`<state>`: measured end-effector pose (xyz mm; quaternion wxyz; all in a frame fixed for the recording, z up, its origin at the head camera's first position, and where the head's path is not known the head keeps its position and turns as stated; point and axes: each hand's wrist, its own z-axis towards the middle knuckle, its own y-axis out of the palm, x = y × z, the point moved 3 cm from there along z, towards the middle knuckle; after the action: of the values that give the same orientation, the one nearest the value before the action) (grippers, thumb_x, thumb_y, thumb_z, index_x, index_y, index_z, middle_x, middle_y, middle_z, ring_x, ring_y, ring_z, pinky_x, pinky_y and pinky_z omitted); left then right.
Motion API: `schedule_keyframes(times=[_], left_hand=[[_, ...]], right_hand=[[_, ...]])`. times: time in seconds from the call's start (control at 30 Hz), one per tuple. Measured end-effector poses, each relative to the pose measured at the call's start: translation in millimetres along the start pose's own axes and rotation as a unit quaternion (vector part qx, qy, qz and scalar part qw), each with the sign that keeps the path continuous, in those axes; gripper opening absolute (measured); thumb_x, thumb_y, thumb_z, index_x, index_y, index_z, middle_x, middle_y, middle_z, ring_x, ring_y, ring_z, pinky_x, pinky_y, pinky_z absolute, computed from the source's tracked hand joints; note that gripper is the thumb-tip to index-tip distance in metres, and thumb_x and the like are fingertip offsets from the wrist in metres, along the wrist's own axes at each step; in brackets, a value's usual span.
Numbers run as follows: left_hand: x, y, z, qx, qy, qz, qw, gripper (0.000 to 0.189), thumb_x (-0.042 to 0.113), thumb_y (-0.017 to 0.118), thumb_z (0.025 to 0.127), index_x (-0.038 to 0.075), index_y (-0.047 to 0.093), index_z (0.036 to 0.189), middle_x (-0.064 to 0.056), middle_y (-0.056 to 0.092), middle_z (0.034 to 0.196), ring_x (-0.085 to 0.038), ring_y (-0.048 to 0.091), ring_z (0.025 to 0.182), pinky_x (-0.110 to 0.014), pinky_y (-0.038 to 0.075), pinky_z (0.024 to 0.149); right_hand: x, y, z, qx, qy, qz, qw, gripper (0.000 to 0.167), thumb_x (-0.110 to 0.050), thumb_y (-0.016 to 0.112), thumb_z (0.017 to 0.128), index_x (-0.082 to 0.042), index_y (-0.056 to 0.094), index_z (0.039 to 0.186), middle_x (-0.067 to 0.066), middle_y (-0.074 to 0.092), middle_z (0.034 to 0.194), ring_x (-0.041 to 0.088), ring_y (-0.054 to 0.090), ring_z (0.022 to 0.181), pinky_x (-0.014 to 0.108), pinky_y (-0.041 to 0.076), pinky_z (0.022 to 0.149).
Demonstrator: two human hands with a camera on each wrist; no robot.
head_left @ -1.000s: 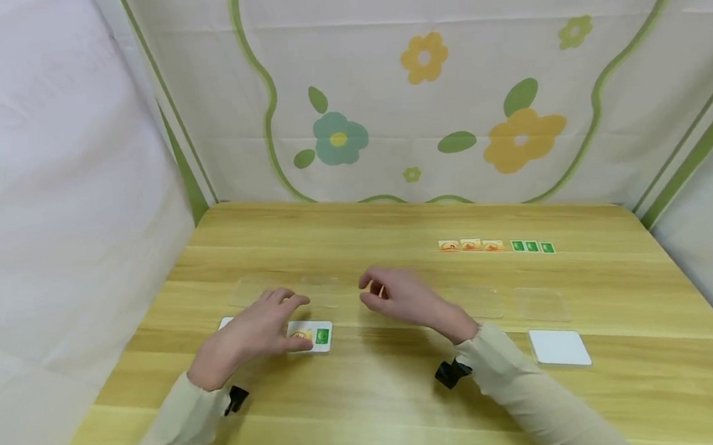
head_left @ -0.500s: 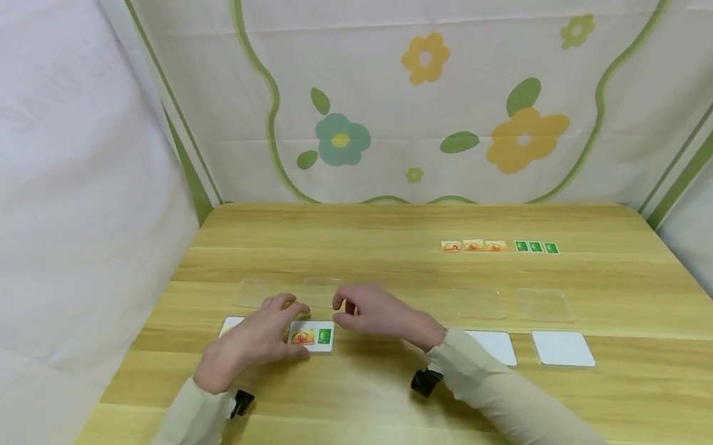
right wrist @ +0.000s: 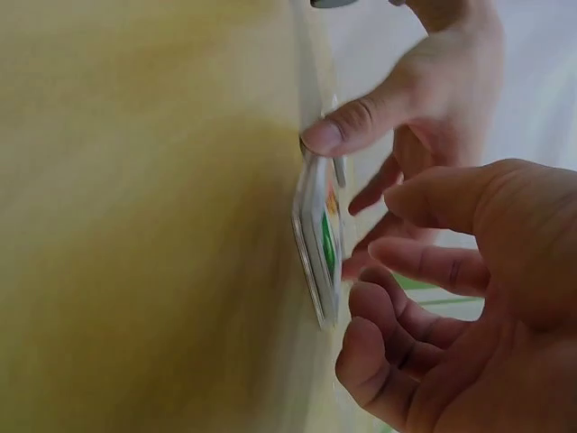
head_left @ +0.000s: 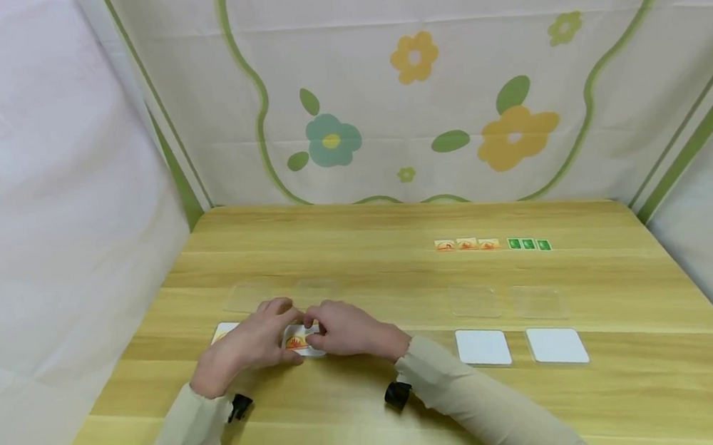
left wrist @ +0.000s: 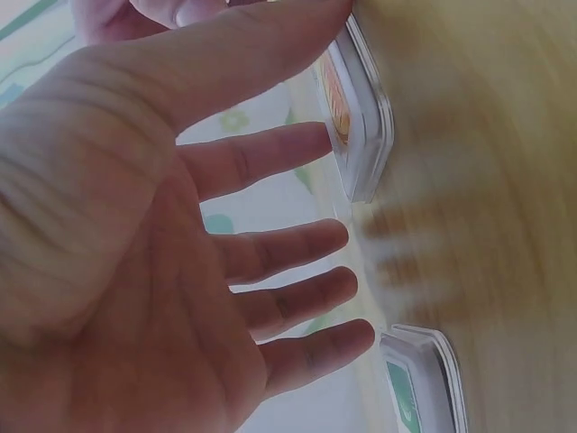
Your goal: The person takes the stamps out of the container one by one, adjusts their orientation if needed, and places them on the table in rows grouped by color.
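A small white case [head_left: 296,343] with clear edges lies on the table, bearing an orange picture and a green one [right wrist: 327,242]. My left hand [head_left: 248,344] reaches over it from the left, its thumb and index fingertips touching opposite edges, fingers fairly straight. Above the case's right part my right hand [head_left: 347,329] hovers, thumb and index finger apart with nothing visible between them, the other fingers loosely curled. It hides the green picture in the head view. A second white case [head_left: 223,330] with an orange picture sits partly hidden behind my left hand.
Two plain white cases [head_left: 483,347] lie at the right. Clear plastic pieces [head_left: 472,301] lie behind both pairs of cases. Farther back is a row of orange picture pieces [head_left: 467,244] and green ones [head_left: 529,244]. A flower-printed cloth [head_left: 368,71] hangs behind the table.
My right hand has moved left until it is over the pictured case, uncovering a plain white case at the right. My left hand has stayed at its case.
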<state>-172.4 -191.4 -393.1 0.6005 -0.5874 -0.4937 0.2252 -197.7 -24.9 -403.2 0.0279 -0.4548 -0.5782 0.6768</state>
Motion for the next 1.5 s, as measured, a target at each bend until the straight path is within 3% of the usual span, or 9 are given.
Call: schedule_keyframes(times=[0.17,0.37,0.6,1.0,1.5], left_hand=[[-2.2,0.0,-1.2,0.001,-0.006,-0.001,1.0000,0.048,0.037,0.081,0.080,0.019,0.060,0.119,-0.021,0.044,0.143,-0.045,0.040,0.131,-0.058,0.044,0.099],[-2.3,0.9,0.8,0.000,0.000,-0.003,1.0000,0.047,0.039,0.081,0.080,0.018,0.059,0.116,-0.019,0.046,0.141,-0.043,0.044,0.128,-0.057,0.045,0.097],[-2.6,2.7,0.4,-0.003,-0.011,-0.016,0.9998,0.048,0.038,0.081,0.080,0.018,0.059,0.118,-0.018,0.044,0.143,-0.042,0.043,0.129,-0.057,0.045,0.097],[-4.7,2.3,1.8,0.002,0.009,-0.011,0.9999,0.051,0.036,0.081,0.080,0.016,0.059,0.121,-0.019,0.047,0.141,-0.042,0.046,0.126,-0.056,0.045,0.097],[-9.9,-1.7,-2.1,-0.025,-0.014,-0.032,0.9991,0.053,0.033,0.080,0.082,0.013,0.058,0.126,-0.022,0.041,0.147,-0.045,0.039,0.135,-0.058,0.042,0.100]], right_hand=[[-5.6,6.0,4.6,0.002,0.017,-0.025,0.9996,0.023,-0.030,0.060,0.097,-0.014,0.062,0.114,-0.005,0.060,0.091,0.009,0.050,0.077,0.021,0.042,0.062],[-4.1,12.8,8.7,0.000,0.038,-0.041,0.9984,0.023,-0.031,0.065,0.095,-0.017,0.060,0.112,-0.005,0.059,0.091,0.010,0.049,0.076,0.022,0.040,0.059],[-2.8,16.5,10.3,0.001,0.063,-0.055,0.9965,0.023,-0.031,0.068,0.093,-0.016,0.061,0.109,-0.004,0.060,0.100,0.009,0.048,0.082,0.022,0.041,0.064],[-6.0,12.9,11.8,0.013,0.088,-0.071,0.9935,0.020,-0.030,0.071,0.091,-0.015,0.063,0.103,-0.004,0.061,0.097,0.009,0.048,0.081,0.024,0.041,0.064],[-5.4,12.8,13.1,0.012,0.094,-0.068,0.9932,0.020,-0.031,0.072,0.089,-0.016,0.063,0.100,-0.004,0.059,0.096,0.009,0.048,0.080,0.023,0.040,0.063]])
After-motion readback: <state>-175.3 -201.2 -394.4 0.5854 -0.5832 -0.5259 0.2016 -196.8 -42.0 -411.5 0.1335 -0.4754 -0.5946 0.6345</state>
